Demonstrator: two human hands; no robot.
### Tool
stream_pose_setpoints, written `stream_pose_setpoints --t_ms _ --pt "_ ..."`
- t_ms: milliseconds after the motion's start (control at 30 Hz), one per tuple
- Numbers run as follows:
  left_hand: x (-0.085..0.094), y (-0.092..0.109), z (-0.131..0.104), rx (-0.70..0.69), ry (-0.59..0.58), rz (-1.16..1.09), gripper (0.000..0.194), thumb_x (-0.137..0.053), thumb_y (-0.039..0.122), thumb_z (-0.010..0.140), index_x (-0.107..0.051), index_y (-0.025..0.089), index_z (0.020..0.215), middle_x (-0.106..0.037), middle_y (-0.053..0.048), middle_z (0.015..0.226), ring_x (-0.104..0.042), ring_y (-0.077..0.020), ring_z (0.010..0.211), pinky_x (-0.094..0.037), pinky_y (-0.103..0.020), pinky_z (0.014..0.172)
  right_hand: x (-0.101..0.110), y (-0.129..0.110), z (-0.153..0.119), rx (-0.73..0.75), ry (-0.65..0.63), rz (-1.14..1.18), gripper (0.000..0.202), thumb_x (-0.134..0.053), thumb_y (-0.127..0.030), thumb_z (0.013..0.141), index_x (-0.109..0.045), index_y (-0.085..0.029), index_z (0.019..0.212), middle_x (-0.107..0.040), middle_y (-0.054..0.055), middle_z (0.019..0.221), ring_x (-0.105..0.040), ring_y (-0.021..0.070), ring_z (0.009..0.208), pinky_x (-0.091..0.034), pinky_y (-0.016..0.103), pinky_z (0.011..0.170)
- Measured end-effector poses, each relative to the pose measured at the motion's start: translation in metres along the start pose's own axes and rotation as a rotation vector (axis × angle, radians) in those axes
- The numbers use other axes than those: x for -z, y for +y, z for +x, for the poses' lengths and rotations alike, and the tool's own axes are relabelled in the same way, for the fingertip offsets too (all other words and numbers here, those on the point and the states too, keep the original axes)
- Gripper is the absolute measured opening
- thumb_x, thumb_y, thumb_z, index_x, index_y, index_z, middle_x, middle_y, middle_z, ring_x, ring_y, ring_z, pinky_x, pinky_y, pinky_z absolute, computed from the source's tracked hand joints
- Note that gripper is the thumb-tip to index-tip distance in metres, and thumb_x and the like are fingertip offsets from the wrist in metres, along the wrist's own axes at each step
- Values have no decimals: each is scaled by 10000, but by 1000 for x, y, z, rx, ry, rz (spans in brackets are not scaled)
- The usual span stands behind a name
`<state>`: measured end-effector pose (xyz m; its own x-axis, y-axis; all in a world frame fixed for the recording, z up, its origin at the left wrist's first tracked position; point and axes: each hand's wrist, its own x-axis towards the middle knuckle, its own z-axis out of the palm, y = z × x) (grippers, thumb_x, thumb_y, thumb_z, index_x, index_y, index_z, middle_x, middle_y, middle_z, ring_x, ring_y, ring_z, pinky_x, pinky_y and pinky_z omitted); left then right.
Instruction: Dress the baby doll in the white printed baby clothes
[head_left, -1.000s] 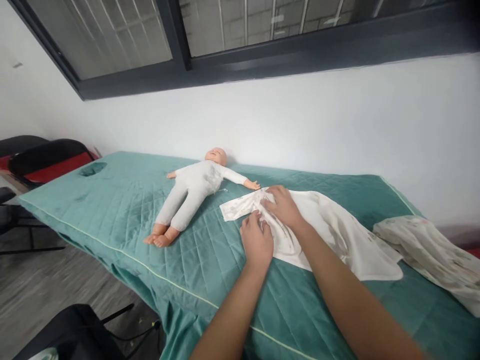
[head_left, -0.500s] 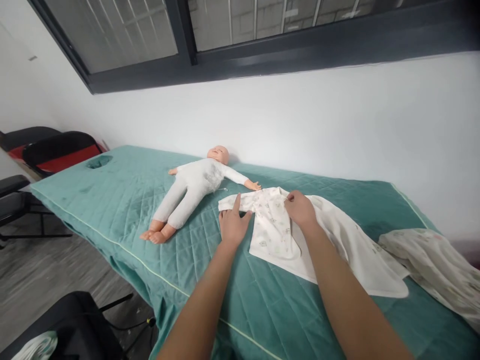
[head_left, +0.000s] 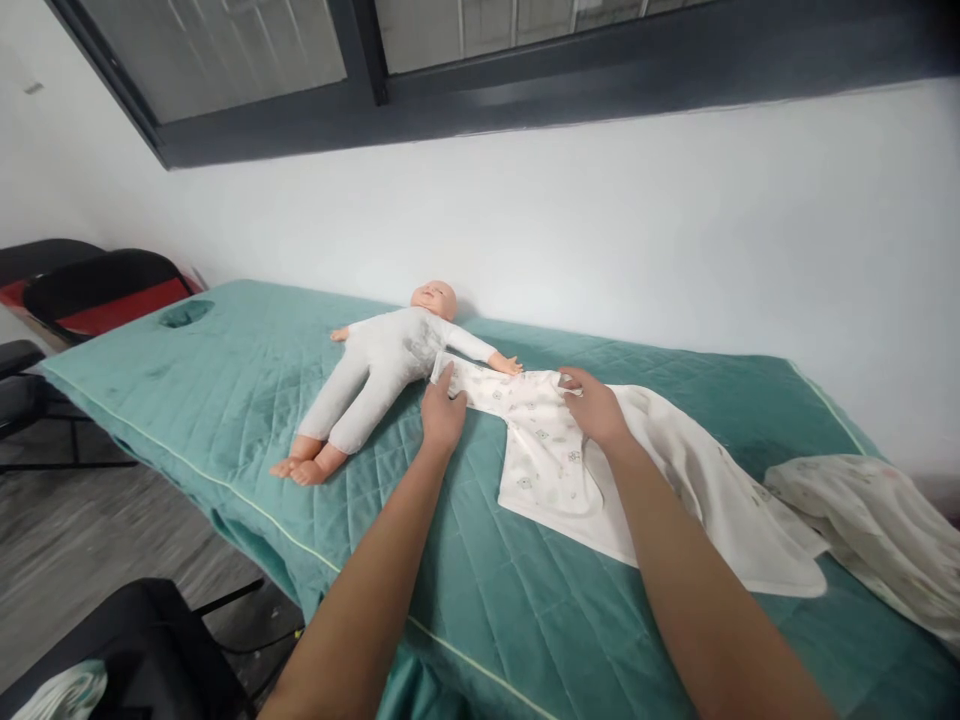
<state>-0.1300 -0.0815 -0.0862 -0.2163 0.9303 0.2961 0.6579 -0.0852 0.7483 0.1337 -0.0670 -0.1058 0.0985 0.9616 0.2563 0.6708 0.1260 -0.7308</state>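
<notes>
Holding the garment (head_left: 541,452), left hand (head_left: 443,413) and right hand (head_left: 598,409) sit apart.

Garment (head_left: 547,445), near centre: white, scattered small motifs in muted tones. Adjoining fabric (head_left: 705,490), 4 o'clock: plain white. Doll (head_left: 390,345), 9 o'clock: off-white body, peach head, hands and feet. Bundled cloth (head_left: 870,515), far out at 4 o'clock: whitish, faint print. Bed cover (head_left: 480,590): teal green, diamond-quilted, pale yellow-green piping (head_left: 480,668). Chair (head_left: 67,300), 9 o'clock: black and red. Window frame (head_left: 525,95), 12 o'clock: dark grey.
</notes>
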Motion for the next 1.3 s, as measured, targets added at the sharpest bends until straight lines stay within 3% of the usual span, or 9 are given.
stream_pose_setpoints --t_ms 233,367,433,533,633,833,1067,1200,1300 --pt "-3 -7 0 -115 123 59 688 -545 43 741 -494 156 1418 -516 -123 1418 -478 -260 1320 -381 -398 1144 0 9 -3 35 20 28 615 -442 -94 731 -612 -243 1304 -683 48 1201 -626 245 1104 -446 415 1035" --pt "-4 4 -10 -263 173 291 520 -479 55 824 -591 182 1316 -495 -130 1444 -435 -282 1362 -361 -468 1139 -6 9 0 168 -59 120 563 -461 -122 735 -657 -238 1250 -631 47 1307 -575 238 1210 -401 411 1096" --pt "-5 11 -15 -427 69 365 437 -440 119 901 -597 202 1301 -530 -99 1431 -414 -257 1389 -266 -490 1194 -8 8 2 203 -96 118 508 -479 -164 766 -667 -246 1231 -623 35 1320 -546 231 1247 -377 408 1116" --pt "-8 20 -19 -578 -199 379 395 -399 265 978 -562 213 1333 -560 -63 1420 -415 -206 1398 -225 -438 1218 -8 5 3 162 -117 62 478 -491 -208 795 -653 -249 1242 -613 19 1335 -541 214 1246 -378 392 1113" --pt "-10 23 -18 -548 -344 365 416 -344 350 1005 -575 205 1319 -579 -59 1402 -428 -191 1391 -283 -383 1190 -7 2 3 78 -79 -3 476 -492 -231 807 -637 -212 1260 -608 52 1338 -577 238 1174 -410 422 1073" --pt "-11 23 -17 -474 -327 341 378 -341 318 999 -632 220 1220 -639 -64 1320 -491 -187 1329 -292 -397 1182 -7 -1 2 -5 6 -113 459 -466 -199 817 -629 -191 1246 -629 72 1290 -588 236 1105 -430 393 1024" --pt "-13 18 -17 -420 -410 426 432 -368 380 982 -521 299 1378 -421 -24 1537 -304 -272 1462 -129 -588 1205 1 0 -3 -89 33 -245 399 -488 -275 858 -616 -201 1228 -672 78 1172 -588 247 1108 -434 361 956" --pt "-6 28 -36 -417 -334 431 446 -345 425 992 -538 270 1362 -466 -50 1504 -323 -295 1446 -171 -602 1192 10 2 -6 -137 -28 -302 403 -543 -381 838 -637 -203 1188 -684 84 1114 -617 254 1017 -445 341 842" --pt "2 44 -68 -517 -301 336 437 -373 411 989 -546 216 1340 -520 -82 1452 -387 -254 1403 -252 -503 1199 15 3 -6 -159 -81 -340 354 -572 -425 805 -677 -209 1064 -697 82 1031 -626 253 939 -425 321 758"
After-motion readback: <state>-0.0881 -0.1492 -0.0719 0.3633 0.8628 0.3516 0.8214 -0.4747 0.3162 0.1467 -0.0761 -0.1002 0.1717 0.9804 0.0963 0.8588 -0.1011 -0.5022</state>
